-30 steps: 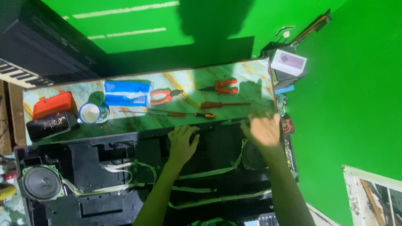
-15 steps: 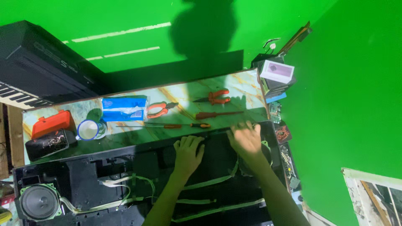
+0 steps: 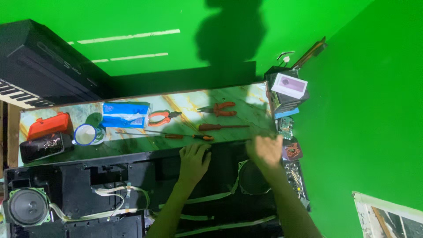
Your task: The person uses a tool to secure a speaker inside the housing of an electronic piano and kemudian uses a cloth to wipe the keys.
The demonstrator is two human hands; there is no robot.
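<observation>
Neither of our hands clasps anything that we can make out: our left hand (image 3: 194,159) lies palm down with fingers loosely curled on the far edge of the opened black keyboard case (image 3: 110,176), and our right hand (image 3: 265,150) rests on the same edge farther right, blurred, so we cannot tell whether its fingers pinch anything. That case lies across the bottom of the view with its long axis running left to right, its open inside facing up at us. Inside it we see a round speaker (image 3: 25,207) at the left end, a second round speaker (image 3: 252,178) just below our right hand, and pale flat ribbon cables (image 3: 207,198) trailing between them and under our forearms. Just beyond our fingers runs a marbled shelf (image 3: 246,99), parallel to the case. On it, closest to our left hand, lies an orange-handled screwdriver (image 3: 176,136), lengthwise along the shelf, with a dark red screwdriver (image 3: 220,127) just behind it, shaft pointing right. Farther back sit two pairs of orange pliers (image 3: 163,117) (image 3: 219,109), a blue and white packet (image 3: 125,114), a white mug (image 3: 87,134), an orange box (image 3: 49,125) and a dark pouch (image 3: 44,146). At the right end, a stack of small boxes (image 3: 288,90) and loose circuit boards (image 3: 286,125) crowd in near our right hand. Another black keyboard (image 3: 39,70) leans at the upper left.
</observation>
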